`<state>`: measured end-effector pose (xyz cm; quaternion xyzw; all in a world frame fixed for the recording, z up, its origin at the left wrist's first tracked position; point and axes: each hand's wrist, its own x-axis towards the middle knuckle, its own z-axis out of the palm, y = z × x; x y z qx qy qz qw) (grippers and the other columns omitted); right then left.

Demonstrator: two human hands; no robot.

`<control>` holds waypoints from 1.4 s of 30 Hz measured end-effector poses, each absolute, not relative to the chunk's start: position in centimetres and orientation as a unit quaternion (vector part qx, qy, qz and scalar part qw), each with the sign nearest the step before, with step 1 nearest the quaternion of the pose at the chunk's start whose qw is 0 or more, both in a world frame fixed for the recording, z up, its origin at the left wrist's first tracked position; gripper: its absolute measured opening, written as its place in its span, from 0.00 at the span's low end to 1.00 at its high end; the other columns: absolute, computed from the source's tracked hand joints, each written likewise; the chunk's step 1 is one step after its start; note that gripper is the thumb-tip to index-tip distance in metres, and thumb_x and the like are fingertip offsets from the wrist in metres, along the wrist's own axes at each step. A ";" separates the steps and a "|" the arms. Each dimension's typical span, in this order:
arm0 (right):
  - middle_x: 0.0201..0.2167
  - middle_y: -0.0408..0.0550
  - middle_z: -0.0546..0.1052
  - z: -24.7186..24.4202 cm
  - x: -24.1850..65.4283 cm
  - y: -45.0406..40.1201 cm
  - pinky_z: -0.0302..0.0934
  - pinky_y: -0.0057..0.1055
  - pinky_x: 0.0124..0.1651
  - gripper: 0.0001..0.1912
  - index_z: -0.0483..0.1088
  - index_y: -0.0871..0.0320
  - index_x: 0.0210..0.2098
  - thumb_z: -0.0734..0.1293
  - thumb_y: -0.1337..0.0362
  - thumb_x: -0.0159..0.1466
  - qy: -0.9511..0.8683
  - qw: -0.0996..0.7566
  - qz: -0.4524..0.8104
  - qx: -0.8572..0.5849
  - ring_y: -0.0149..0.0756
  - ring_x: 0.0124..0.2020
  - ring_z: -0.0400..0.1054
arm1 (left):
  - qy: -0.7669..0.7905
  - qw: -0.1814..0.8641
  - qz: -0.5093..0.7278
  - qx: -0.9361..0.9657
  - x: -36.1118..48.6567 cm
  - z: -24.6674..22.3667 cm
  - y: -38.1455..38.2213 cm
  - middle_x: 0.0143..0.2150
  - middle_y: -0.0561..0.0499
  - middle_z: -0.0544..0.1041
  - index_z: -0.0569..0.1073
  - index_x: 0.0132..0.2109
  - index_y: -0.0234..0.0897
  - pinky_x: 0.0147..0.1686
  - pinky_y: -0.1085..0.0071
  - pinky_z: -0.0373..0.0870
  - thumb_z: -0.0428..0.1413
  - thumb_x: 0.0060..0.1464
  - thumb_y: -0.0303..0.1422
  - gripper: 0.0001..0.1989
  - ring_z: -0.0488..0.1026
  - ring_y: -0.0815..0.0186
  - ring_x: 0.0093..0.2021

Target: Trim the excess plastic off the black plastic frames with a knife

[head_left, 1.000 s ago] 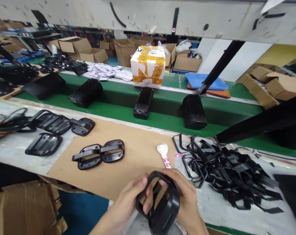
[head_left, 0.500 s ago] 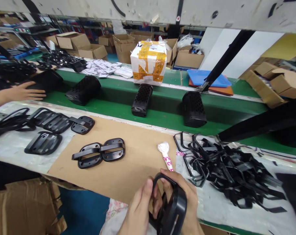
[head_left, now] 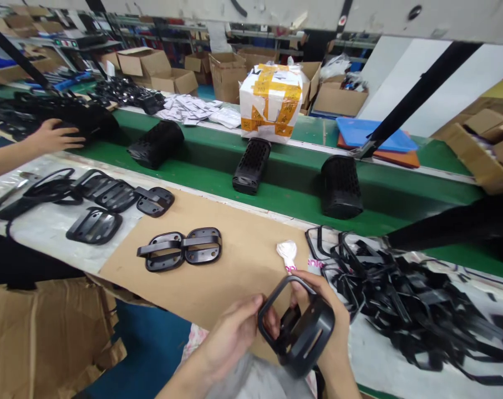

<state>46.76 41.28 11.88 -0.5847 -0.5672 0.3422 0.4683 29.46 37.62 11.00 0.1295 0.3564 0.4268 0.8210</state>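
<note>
A black plastic base, rounded and slotted, is held tilted above the near edge of the work surface. A thin black bracket forms an open loop on its left side. My right hand wraps round the far and right side of these parts. My left hand is closed at the bracket's left side, thumb by its edge and fingertips showing through the loop. Left of my hands, two similar black bases with brackets lie side by side on brown cardboard. Just beyond my hands is a white plastic-wrapped bundle.
A heap of black brackets spreads at the right. More black bases lie at the left. Perforated black housings sit on the green belt. A co-worker's hand touches dark parts at far left. A taped white box stands behind.
The held base and bracket have turned, so the loop faces me more openly. My left hand's fingers have loosened and shifted lower. The camera view has swung slightly left.
</note>
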 end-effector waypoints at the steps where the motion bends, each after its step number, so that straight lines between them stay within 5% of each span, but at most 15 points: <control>1: 0.24 0.44 0.79 11.8 46.7 41.3 0.73 0.28 0.28 0.17 0.82 0.56 0.41 0.72 0.49 0.70 -0.562 0.470 0.347 -0.586 0.35 0.22 0.74 | 0.348 0.822 0.432 0.129 29.3 10.9 37.5 0.31 0.46 0.75 0.78 0.32 0.32 0.41 0.69 0.68 0.67 0.60 0.50 0.23 0.73 0.63 0.35; 6: 0.23 0.42 0.79 11.3 45.9 40.9 0.70 0.25 0.25 0.16 0.83 0.56 0.42 0.73 0.49 0.70 -0.525 0.500 0.349 -0.594 0.35 0.21 0.75 | 0.361 0.806 0.448 0.141 28.9 10.1 36.9 0.37 0.44 0.76 0.75 0.31 0.33 0.44 0.68 0.67 0.66 0.60 0.53 0.25 0.72 0.61 0.41; 10: 0.27 0.45 0.81 11.2 45.9 40.9 0.72 0.25 0.29 0.15 0.83 0.56 0.43 0.73 0.50 0.69 -0.518 0.519 0.283 -0.619 0.35 0.24 0.76 | 0.429 0.740 0.455 0.247 28.5 9.1 36.5 0.40 0.46 0.76 0.79 0.40 0.33 0.44 0.71 0.65 0.63 0.62 0.57 0.27 0.69 0.64 0.42; 17: 0.24 0.43 0.78 10.6 45.5 40.6 0.70 0.27 0.27 0.16 0.82 0.57 0.45 0.75 0.50 0.69 -0.471 0.533 0.329 -0.621 0.35 0.23 0.74 | 0.275 0.833 0.455 0.152 28.5 8.4 35.9 0.39 0.49 0.78 0.78 0.43 0.33 0.17 0.79 0.46 0.67 0.62 0.49 0.20 0.57 0.83 0.17; 21: 0.24 0.43 0.77 10.3 45.0 40.4 0.69 0.28 0.26 0.17 0.80 0.58 0.45 0.75 0.50 0.68 -0.424 0.548 0.382 -0.611 0.36 0.23 0.74 | 0.205 0.860 0.453 0.116 29.1 8.0 35.5 0.40 0.51 0.77 0.78 0.44 0.35 0.11 0.81 0.40 0.65 0.65 0.47 0.18 0.55 0.85 0.12; 27: 0.24 0.43 0.78 9.7 45.5 40.6 0.69 0.28 0.27 0.17 0.81 0.58 0.44 0.75 0.50 0.68 -0.437 0.560 0.349 -0.611 0.35 0.24 0.73 | 0.239 0.843 0.467 0.122 30.0 7.8 35.4 0.41 0.52 0.77 0.78 0.44 0.33 0.12 0.83 0.47 0.63 0.67 0.48 0.19 0.59 0.86 0.14; 34: 0.24 0.41 0.77 9.7 45.7 41.4 0.68 0.28 0.27 0.11 0.81 0.55 0.43 0.74 0.55 0.69 -0.449 0.579 0.383 -0.562 0.33 0.23 0.72 | 0.216 0.860 0.456 0.074 30.2 8.3 36.4 0.26 0.61 0.68 0.76 0.41 0.35 0.13 0.84 0.43 0.65 0.65 0.49 0.19 0.42 0.86 0.12; 42: 0.24 0.39 0.76 8.9 46.5 41.2 0.68 0.26 0.29 0.09 0.80 0.54 0.44 0.74 0.56 0.70 -0.432 0.585 0.421 -0.542 0.32 0.24 0.72 | 0.220 0.861 0.449 0.096 30.7 8.2 36.4 0.22 0.63 0.63 0.77 0.39 0.35 0.16 0.82 0.45 0.66 0.62 0.51 0.21 0.42 0.85 0.13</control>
